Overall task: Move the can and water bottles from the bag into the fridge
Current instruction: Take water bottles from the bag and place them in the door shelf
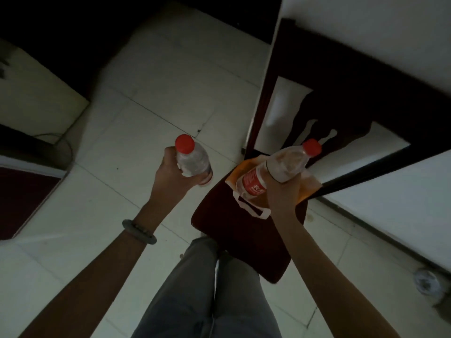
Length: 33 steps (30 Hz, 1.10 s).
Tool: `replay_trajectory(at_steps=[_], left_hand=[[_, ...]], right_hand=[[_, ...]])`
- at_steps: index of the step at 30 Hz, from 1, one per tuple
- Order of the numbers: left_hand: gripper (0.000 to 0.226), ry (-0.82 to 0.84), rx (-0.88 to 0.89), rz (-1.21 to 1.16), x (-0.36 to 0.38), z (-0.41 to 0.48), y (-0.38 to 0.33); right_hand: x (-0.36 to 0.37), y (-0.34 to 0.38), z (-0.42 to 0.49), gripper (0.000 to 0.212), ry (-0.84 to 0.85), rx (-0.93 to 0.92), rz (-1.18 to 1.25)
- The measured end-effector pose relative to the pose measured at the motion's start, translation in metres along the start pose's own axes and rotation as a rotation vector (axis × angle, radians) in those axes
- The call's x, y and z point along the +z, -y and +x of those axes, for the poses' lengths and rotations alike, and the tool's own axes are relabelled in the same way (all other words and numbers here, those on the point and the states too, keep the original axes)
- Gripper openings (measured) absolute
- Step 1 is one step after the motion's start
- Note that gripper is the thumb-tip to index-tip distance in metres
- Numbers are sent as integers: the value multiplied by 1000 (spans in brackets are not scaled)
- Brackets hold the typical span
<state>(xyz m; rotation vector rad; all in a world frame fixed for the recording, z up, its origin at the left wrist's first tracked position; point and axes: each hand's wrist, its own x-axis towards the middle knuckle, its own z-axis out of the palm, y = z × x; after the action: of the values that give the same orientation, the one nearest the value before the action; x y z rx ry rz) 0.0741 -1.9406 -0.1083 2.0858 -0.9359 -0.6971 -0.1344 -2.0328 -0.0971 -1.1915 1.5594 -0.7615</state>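
Observation:
My left hand [174,173] grips a clear water bottle [194,159] with a red cap, held upright above the floor. In my right hand [284,192] is a second clear bottle [280,167] with a red cap and red label, tilted, cap pointing up and to the right. This bottle hangs just above an orange and white bag [307,189] that lies on the dark seat of a chair [246,230]. No can and no fridge are visible in the dim view.
A dark wooden chair back [366,81] rises at the right, against a white wall. Pale floor tiles [151,113] stretch ahead. A low cabinet [36,93] with a cable stands at the left. My legs in grey trousers [207,289] are below.

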Motion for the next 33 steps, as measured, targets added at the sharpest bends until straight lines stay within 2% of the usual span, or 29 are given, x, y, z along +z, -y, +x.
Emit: replay_trajectory(at_steps=[3,6,9,12,16,21,26,33], left_hand=[[69,-72,8,-33,-31,-23,-8],[69,-154,11,-78,-65,-47,-3],[69,-234,-45,-106,-100,-70,17],[67,-334,-126,-149,-139,-93,40],[65,-466,-137,-178,-205,-123,74],[67,-578,-126,-179,-306,-162,121],[60,-642,-114,-130,-402,-190,169],[61,-712,-72,-73,-508,-203,206]], right_hand=[[10,20,-21,49,152,-122,-1],[31,58,-46,48,380,-268,-92],[58,85,-71,58,495,-459,-190],[92,108,-98,61,696,-516,-184],[152,133,-149,59,911,-613,-213],[243,147,-231,58,1039,-650,-194],[323,163,-308,55,1087,-708,-126],[409,201,-377,59,1124,-760,-43]])
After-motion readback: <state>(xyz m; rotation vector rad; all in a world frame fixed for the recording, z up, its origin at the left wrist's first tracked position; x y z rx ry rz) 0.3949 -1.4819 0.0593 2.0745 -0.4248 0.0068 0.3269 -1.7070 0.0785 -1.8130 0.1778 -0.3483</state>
